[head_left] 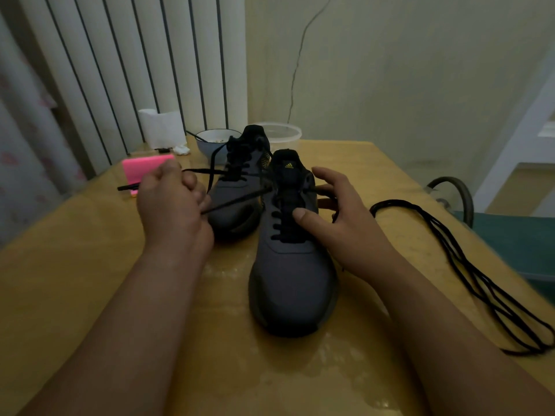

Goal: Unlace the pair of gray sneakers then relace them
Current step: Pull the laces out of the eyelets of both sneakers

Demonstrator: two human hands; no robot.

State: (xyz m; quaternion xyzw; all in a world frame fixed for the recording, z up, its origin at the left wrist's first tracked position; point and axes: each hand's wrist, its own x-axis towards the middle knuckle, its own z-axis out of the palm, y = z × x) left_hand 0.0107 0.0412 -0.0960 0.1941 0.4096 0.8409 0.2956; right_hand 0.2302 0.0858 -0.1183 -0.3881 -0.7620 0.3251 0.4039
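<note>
On the glossy yellow wooden table (pixel 75 265), the nearer gray mesh sneaker (pixel 292 274) stands at centre, toe toward the person. The second gray sneaker (pixel 237 187) stands just beside it at 11 o'clock. The left hand (pixel 171 202), at 9 o'clock, grips the black shoelace (pixel 237 201) drawn taut from the nearer sneaker's upper eyelets. The right hand (pixel 339 217), fingers spread wide, rests on that sneaker with its thumb pressing the lacing. A loose bundle of black cord (pixel 480 274) lies at 3 o'clock.
</note>
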